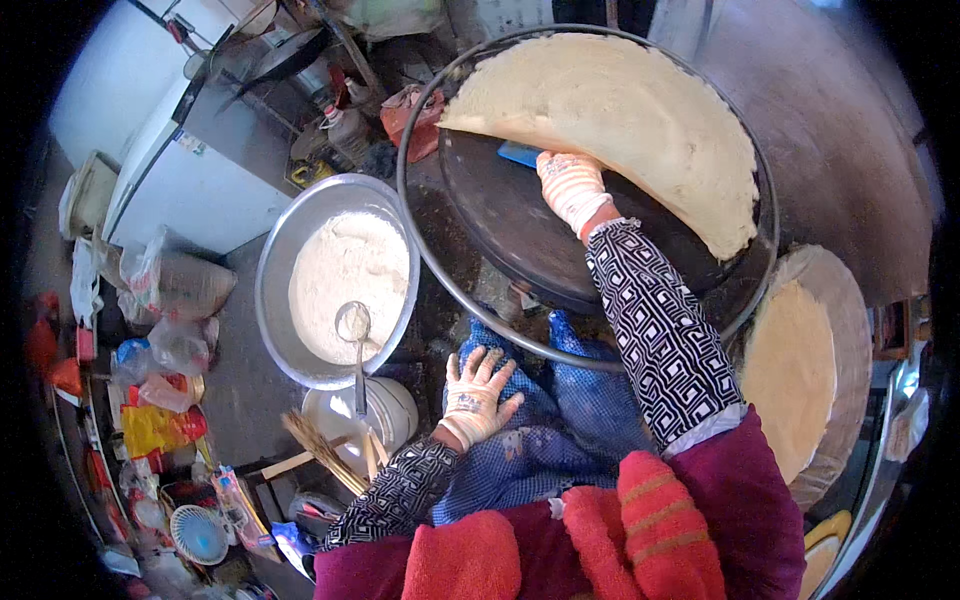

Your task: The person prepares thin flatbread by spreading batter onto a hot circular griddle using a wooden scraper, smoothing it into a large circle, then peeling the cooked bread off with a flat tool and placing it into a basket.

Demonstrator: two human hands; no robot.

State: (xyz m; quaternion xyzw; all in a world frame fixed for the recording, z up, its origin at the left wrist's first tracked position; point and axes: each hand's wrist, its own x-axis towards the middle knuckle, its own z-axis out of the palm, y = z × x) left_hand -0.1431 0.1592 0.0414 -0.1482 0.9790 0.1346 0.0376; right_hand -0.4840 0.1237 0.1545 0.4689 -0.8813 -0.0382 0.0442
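Note:
My right hand point(571, 187), in a striped knit glove, grips a blue scraper point(519, 154) over a round dark griddle point(510, 217). Pale batter point(607, 90) covers the far part of the griddle in a wide crescent, and its near edge runs beside the scraper. The scraper's handle is hidden in my fist. My left hand point(477, 397), gloved alike, rests with fingers spread on my blue-clad knee, holding nothing. Left of the griddle stands a large metal basin point(271, 300) of pale batter point(337, 277), with a ladle point(358, 330) lying in it across the near rim.
A metal ring point(450, 289) surrounds the griddle. Under the basin's near side is a white bucket point(397, 412), beside a straw brush point(322, 450). To the right sits a stack of thin round flatbreads point(791, 375) on plastic sheeting point(847, 397). Bags and a plastic basket point(199, 534) crowd the left.

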